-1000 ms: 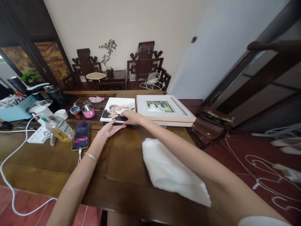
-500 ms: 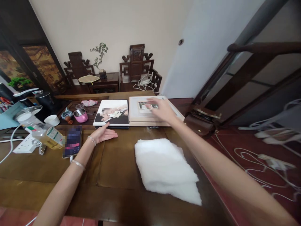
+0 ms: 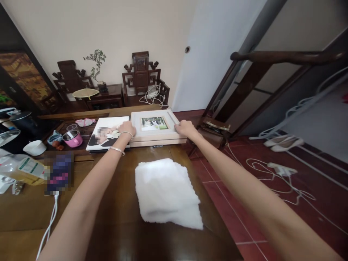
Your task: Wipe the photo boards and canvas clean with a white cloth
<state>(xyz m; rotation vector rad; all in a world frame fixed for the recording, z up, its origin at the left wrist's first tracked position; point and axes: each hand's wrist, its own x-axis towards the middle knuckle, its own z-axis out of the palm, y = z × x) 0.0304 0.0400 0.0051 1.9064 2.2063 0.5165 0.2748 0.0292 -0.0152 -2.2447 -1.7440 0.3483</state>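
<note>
A pale framed photo [image 3: 154,127] lies flat at the far side of the dark wooden table [image 3: 114,203]. My left hand [image 3: 127,128] is closed on the frame's left edge. The frame's right edge is gripped by my right hand [image 3: 184,128]. Both arms reach straight out over the table. A photo album [image 3: 106,133] with a printed cover lies just left of the frame, touching my left hand's side. A folded white cloth [image 3: 165,188] rests on the table between my forearms, nearer to me.
On the left stand a pink pot [image 3: 71,138], a white bowl [image 3: 34,147], a plastic bottle [image 3: 19,167] and a charging phone [image 3: 58,172]. Carved chairs [image 3: 141,78] and a small plant [image 3: 96,63] stand behind. Cables [image 3: 280,170] trail on the red tiled floor at right.
My left hand left the table by the album and closed on the frame's left edge. My right hand slid from the frame's top to its right edge. The view swung right.
</note>
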